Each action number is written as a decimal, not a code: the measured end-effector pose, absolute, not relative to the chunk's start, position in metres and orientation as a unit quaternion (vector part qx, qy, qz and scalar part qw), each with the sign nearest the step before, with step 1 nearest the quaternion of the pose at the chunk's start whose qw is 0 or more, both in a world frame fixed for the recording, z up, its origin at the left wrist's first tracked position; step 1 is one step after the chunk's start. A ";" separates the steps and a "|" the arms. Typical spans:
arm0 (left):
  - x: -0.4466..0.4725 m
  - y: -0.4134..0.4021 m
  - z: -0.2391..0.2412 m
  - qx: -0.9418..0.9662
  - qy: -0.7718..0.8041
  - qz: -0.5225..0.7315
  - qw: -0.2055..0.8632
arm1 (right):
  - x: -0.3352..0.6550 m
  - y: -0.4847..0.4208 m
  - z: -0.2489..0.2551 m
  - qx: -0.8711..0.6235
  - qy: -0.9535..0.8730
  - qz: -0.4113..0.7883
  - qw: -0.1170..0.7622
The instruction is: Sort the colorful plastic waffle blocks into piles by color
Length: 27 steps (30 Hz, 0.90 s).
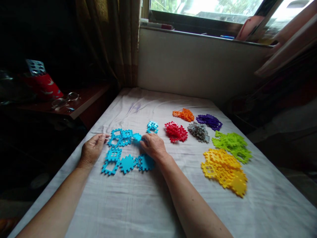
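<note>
Blue toothed building tiles (127, 163), some solid and some with window openings, lie in a loose cluster in front of me. My right hand (154, 145) is closed over the cluster's right side, its fingers gripping the edge of a small blue tile (136, 137). At the cluster's left edge, my left hand (92, 149) has thumb and fingers pinched together beside a blue window tile (115, 133); whatever is between them is too small to make out. A few lighter blue tiles (152, 126) lie just beyond my right hand.
Sorted piles spread to the right: red (176, 132), orange (183, 114), grey (198, 131), purple (209, 121), lime green (232, 145) and yellow (224, 168). All rest on a pale sheet (104, 205). At left, a dark side table (91, 92) carries glasses (60, 103) and a red container (46, 86).
</note>
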<state>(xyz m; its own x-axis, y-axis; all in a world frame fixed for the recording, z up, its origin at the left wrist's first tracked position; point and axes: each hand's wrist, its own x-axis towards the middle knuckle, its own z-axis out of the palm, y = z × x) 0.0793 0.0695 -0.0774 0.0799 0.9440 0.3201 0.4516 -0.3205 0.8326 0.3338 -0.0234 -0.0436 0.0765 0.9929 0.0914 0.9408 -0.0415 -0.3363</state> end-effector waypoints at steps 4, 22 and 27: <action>0.081 0.067 -0.074 0.679 0.516 0.443 0.277 | 0.338 -0.022 -0.037 -0.760 -0.626 0.071 0.162; 0.083 0.063 -0.068 0.734 0.522 0.388 0.193 | 0.370 -0.047 0.012 -0.689 -0.654 0.305 0.066; 0.091 0.056 -0.075 0.830 0.471 0.288 0.077 | 0.342 -0.068 0.026 -0.663 -0.707 0.243 -0.049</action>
